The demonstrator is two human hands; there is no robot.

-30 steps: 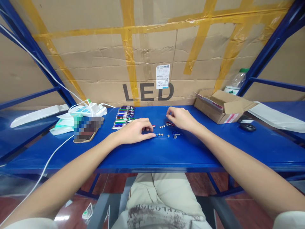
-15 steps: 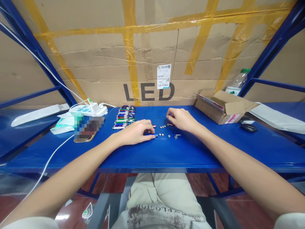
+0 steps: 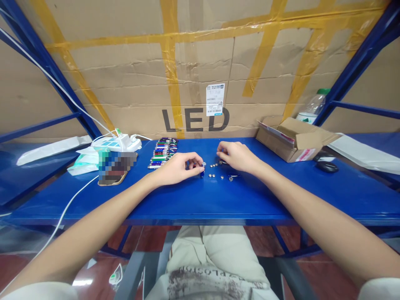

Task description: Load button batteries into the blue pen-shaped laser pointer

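My left hand (image 3: 179,167) rests on the blue table (image 3: 218,200) with fingers pinched around a small blue keychain flashlight (image 3: 202,171), held upright with its silver end up. Several small silver button batteries (image 3: 215,171) lie just right of it. My right hand (image 3: 236,155) hovers over the batteries with fingers curled, pinching at something small near a red piece (image 3: 220,161); what it holds is hidden. A blue clip (image 3: 231,175) lies beside that wrist. A stacked row of coloured mini flashlights (image 3: 161,153) sits left of my left hand.
An open cardboard box (image 3: 292,138) stands at the right, with a black mouse (image 3: 326,166) and a plastic bottle (image 3: 311,109) near it. A white power strip (image 3: 120,143) with cables, a tissue pack (image 3: 84,164) and a blurred object lie left. A cardboard wall closes the back.
My left hand has lifted the small flashlight from lying flat on the table to standing upright. The right hand has shifted slightly left over the batteries.
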